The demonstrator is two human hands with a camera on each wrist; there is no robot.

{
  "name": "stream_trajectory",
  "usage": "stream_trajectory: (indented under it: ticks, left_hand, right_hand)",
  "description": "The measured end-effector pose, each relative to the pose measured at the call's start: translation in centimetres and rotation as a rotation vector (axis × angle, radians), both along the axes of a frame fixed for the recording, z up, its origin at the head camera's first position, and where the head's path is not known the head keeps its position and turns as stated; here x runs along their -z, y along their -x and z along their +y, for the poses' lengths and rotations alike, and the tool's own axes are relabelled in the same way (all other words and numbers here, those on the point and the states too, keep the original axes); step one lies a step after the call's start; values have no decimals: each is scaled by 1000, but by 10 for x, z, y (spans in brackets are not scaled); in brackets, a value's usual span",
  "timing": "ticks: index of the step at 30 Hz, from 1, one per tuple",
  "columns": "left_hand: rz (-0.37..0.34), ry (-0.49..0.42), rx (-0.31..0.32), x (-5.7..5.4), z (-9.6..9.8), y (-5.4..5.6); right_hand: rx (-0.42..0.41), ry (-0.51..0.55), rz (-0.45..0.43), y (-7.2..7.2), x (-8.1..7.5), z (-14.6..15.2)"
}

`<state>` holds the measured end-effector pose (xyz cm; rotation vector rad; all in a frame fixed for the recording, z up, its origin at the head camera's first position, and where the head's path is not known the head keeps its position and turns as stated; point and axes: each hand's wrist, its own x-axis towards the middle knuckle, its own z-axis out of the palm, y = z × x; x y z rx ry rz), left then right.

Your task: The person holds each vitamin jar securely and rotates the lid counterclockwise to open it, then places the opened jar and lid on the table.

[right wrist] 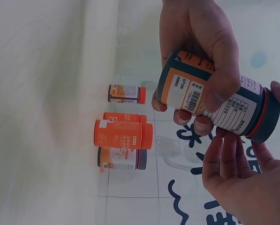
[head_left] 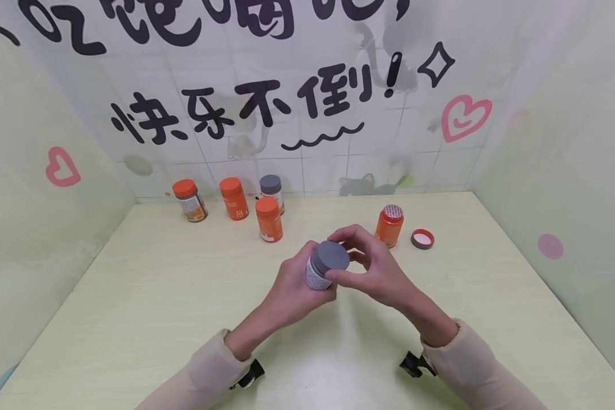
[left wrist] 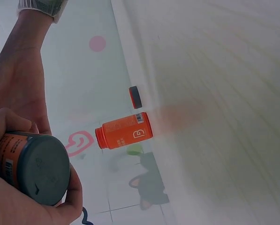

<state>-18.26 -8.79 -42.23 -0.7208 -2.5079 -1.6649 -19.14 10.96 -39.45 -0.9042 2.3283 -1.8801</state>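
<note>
My left hand grips the body of a supplement bottle with a dark grey cap. The bottle is held tilted above the table. Thumb and fingers of my right hand pinch the cap from its sides. In the right wrist view, a white and orange label with a barcode shows on the bottle, and a red ring runs under the cap. The dark base of the bottle faces the left wrist camera. Part of the body is hidden behind the left fingers.
Behind the right hand stands an uncapped orange bottle with a checked seal on its mouth. Its cap lies inside-up beside it. Back left are two orange bottles, a red-capped labelled bottle and a grey-capped bottle. Walls enclose the table.
</note>
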Motion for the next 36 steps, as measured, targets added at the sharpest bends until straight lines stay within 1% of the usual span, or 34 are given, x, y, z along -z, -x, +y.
stream_trajectory:
  ticks: [4, 6, 8, 12, 14, 16, 21, 23, 25, 29, 31, 33, 36]
  left_hand:
    - [-5, -4, -1, 0, 0, 0]
    - [-7, -6, -1, -1, 0, 0]
    - [-5, -8, -2, -1, 0, -1]
    - [9, -8, 1, 0, -1, 0]
    - [10, -9, 4, 0, 0, 0]
    - [12, -11, 5, 1, -1, 0]
    - [21, -10, 6, 0, -2, 0]
    - [25, -9, 5, 0, -2, 0]
    - [28, -9, 3, 0, -2, 0]
    - [26, -11, 6, 0, -1, 0]
    - [26, -11, 9, 1, -1, 1]
    - [24, -13, 11, 1, -1, 0]
    - [23, -14, 10, 1, -1, 1]
  right_hand:
    - [-57, 10, 53, 1, -2, 3]
    - [-65, 11, 55, 0, -3, 4]
    - [-53, 5, 36, 0, -3, 3]
    - [-8, -2, -35, 0, -2, 1]
    - [-1, -3, -45, 0, -2, 0]
    - [-10, -6, -29, 1, -1, 0]
    - [-74, -12, 46, 2, -1, 3]
    - [-83, -14, 62, 2, -1, 4]
    - [-70, -17, 58, 2, -1, 4]
    - [-15, -21, 5, 1, -1, 2]
    - [-2, -19, -14, 1, -1, 1]
    - [-6, -20, -9, 1, -1, 2]
    - [-42, -22, 21, 2, -2, 3]
